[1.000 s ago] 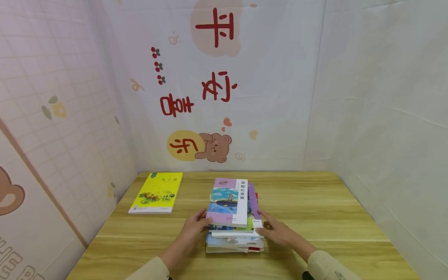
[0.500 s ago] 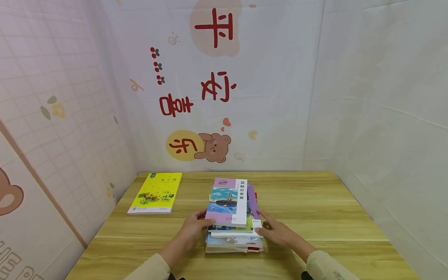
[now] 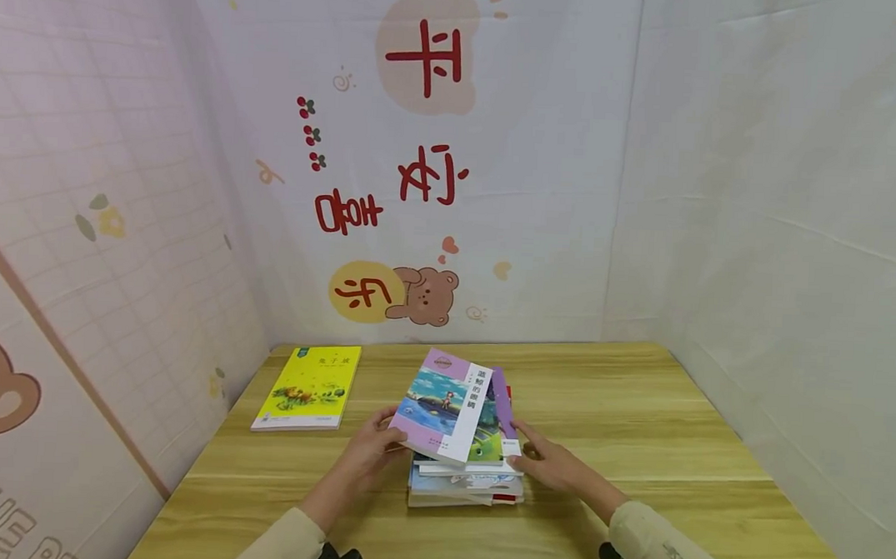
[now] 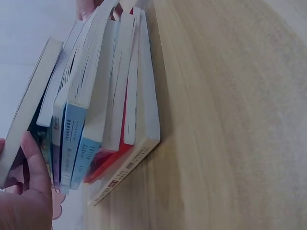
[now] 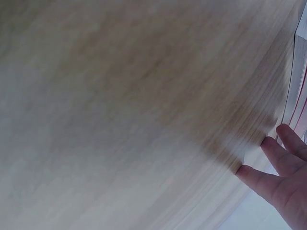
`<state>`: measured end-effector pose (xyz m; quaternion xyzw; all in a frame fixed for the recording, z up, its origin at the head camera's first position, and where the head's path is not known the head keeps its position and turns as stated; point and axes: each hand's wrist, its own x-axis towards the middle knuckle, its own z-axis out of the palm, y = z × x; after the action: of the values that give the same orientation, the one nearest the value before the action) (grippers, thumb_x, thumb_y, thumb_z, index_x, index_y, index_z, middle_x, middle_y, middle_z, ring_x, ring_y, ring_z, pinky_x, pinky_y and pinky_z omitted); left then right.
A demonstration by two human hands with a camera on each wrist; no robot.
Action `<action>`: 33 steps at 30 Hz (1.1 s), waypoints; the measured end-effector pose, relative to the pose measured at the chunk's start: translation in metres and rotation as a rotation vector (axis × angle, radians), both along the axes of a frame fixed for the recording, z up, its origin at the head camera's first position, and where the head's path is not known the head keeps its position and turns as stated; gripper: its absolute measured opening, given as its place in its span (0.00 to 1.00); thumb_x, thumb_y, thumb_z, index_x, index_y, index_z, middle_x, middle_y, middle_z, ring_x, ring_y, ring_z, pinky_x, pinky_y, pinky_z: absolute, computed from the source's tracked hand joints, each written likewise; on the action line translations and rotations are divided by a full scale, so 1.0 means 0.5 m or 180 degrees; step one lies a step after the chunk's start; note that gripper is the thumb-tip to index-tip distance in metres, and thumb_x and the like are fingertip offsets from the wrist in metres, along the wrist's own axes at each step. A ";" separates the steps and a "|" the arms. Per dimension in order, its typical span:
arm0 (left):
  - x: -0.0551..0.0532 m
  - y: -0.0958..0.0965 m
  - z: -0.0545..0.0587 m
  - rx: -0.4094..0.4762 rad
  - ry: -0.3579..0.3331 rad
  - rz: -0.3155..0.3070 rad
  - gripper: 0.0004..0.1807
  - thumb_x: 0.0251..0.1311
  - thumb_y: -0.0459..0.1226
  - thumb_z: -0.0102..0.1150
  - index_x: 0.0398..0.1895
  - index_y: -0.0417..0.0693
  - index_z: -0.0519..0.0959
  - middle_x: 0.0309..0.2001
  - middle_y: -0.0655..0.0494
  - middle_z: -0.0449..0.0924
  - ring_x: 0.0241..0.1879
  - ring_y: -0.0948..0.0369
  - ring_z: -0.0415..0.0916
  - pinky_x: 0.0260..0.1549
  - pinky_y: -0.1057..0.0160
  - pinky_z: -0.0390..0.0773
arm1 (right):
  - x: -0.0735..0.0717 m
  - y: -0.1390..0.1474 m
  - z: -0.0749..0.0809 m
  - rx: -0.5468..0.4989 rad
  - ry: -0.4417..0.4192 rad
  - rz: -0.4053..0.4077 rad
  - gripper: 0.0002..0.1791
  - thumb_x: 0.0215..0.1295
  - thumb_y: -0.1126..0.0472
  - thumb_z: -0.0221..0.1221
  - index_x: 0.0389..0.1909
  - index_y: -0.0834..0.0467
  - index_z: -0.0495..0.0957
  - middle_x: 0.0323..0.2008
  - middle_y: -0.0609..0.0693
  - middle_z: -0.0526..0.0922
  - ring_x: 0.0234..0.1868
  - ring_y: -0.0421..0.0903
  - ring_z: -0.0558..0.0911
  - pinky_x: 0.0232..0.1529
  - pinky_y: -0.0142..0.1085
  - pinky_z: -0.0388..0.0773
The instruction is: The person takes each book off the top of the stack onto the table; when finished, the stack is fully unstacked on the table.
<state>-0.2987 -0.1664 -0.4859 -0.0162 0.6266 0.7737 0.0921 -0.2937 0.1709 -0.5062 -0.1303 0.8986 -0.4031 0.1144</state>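
My left hand (image 3: pixel 366 447) pinches the lower left edge of a book with a pink border and a blue sea picture (image 3: pixel 435 404). That book is tilted at an angle over the stack of books (image 3: pixel 465 484). In the left wrist view the thumb lies on one side of the held book (image 4: pixel 31 108), which stands slightly apart from the stacked books (image 4: pixel 103 110). My right hand (image 3: pixel 556 466) rests against the stack's right side. The right wrist view shows its straight, spread fingers (image 5: pixel 283 155) by the bottom of the stack.
A yellow book (image 3: pixel 311 388) lies alone on the wooden table (image 3: pixel 623 404) at the back left. Printed cloth walls (image 3: pixel 542 192) enclose the table at the back and sides. A purple book (image 3: pixel 501 403) sticks out of the stack's right side.
The pink-bordered book has turned and shifted left on top of the stack, uncovering more of the green-covered book below. My left hand has moved left with it; the right hand stays at the stack.
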 end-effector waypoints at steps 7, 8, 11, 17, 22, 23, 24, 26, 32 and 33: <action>0.007 -0.007 -0.007 0.0297 0.0053 0.0038 0.36 0.60 0.23 0.49 0.73 0.33 0.53 0.48 0.45 0.80 0.36 0.57 0.79 0.44 0.52 0.80 | -0.001 0.007 0.002 0.0016 0.0001 0.0023 0.42 0.67 0.41 0.59 0.78 0.49 0.55 0.61 0.68 0.73 0.62 0.69 0.71 0.60 0.68 0.62; 0.007 -0.009 -0.009 0.0322 0.0067 0.0051 0.36 0.61 0.23 0.49 0.73 0.33 0.53 0.48 0.46 0.80 0.36 0.57 0.79 0.44 0.52 0.80 | -0.001 0.007 0.003 0.0021 0.0002 0.0023 0.42 0.67 0.41 0.59 0.78 0.49 0.55 0.61 0.68 0.73 0.62 0.69 0.71 0.60 0.68 0.62; 0.007 -0.015 -0.016 0.0382 0.0094 0.0106 0.35 0.62 0.23 0.48 0.74 0.34 0.52 0.48 0.46 0.80 0.36 0.57 0.79 0.45 0.51 0.81 | -0.001 0.007 0.003 0.0011 0.0008 0.0034 0.42 0.68 0.41 0.59 0.78 0.49 0.55 0.61 0.69 0.73 0.62 0.69 0.71 0.60 0.68 0.62; 0.005 -0.033 -0.009 0.0609 -0.0006 0.0313 0.35 0.65 0.25 0.47 0.75 0.38 0.51 0.52 0.44 0.76 0.41 0.57 0.78 0.51 0.52 0.79 | 0.002 0.004 0.010 0.0000 -0.0016 0.0058 0.42 0.69 0.41 0.58 0.78 0.49 0.54 0.62 0.70 0.72 0.63 0.70 0.70 0.60 0.69 0.61; -0.007 -0.059 0.024 0.0836 0.0062 0.0505 0.33 0.66 0.24 0.46 0.74 0.40 0.53 0.53 0.46 0.76 0.43 0.58 0.79 0.54 0.51 0.77 | 0.005 0.005 0.012 -0.0001 0.0005 0.0067 0.42 0.69 0.41 0.57 0.78 0.50 0.53 0.63 0.71 0.71 0.63 0.70 0.70 0.60 0.69 0.61; -0.012 -0.066 0.031 0.0860 0.0086 0.0548 0.33 0.66 0.24 0.47 0.74 0.40 0.54 0.52 0.47 0.77 0.42 0.58 0.79 0.54 0.52 0.77 | 0.005 0.005 0.013 -0.0004 0.0006 0.0073 0.42 0.70 0.41 0.57 0.78 0.50 0.53 0.63 0.71 0.71 0.63 0.70 0.70 0.60 0.68 0.61; -0.018 -0.073 0.038 0.0892 0.0089 0.0601 0.33 0.66 0.24 0.47 0.74 0.41 0.55 0.51 0.49 0.77 0.42 0.59 0.79 0.53 0.53 0.78 | 0.005 0.004 0.013 -0.0009 0.0005 0.0089 0.42 0.70 0.41 0.57 0.79 0.50 0.53 0.63 0.71 0.70 0.63 0.70 0.70 0.60 0.68 0.61; -0.030 -0.088 0.050 0.0921 0.0092 0.0665 0.34 0.67 0.25 0.48 0.76 0.44 0.54 0.52 0.50 0.76 0.42 0.59 0.80 0.54 0.54 0.77 | 0.006 0.004 0.013 -0.0023 -0.0003 0.0103 0.42 0.70 0.41 0.56 0.79 0.50 0.52 0.63 0.71 0.70 0.63 0.70 0.70 0.61 0.68 0.61; -0.074 -0.127 0.059 0.0888 0.0061 0.0898 0.37 0.69 0.26 0.48 0.79 0.50 0.50 0.62 0.45 0.68 0.44 0.58 0.80 0.54 0.56 0.77 | 0.005 0.005 0.008 -0.0043 0.0005 0.0113 0.42 0.70 0.41 0.56 0.79 0.51 0.51 0.63 0.72 0.70 0.63 0.71 0.70 0.60 0.69 0.61; -0.080 -0.133 0.055 0.0878 0.0054 0.0936 0.37 0.68 0.26 0.48 0.79 0.50 0.50 0.62 0.44 0.68 0.44 0.58 0.79 0.54 0.56 0.77 | 0.005 0.005 0.006 -0.0045 0.0008 0.0114 0.42 0.70 0.41 0.56 0.79 0.51 0.51 0.63 0.72 0.70 0.63 0.71 0.70 0.60 0.69 0.61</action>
<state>-0.3389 -0.2328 -0.4582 -0.0883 0.5063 0.8575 -0.0258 -0.2913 0.1733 -0.5030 -0.1476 0.8933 -0.4072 0.1196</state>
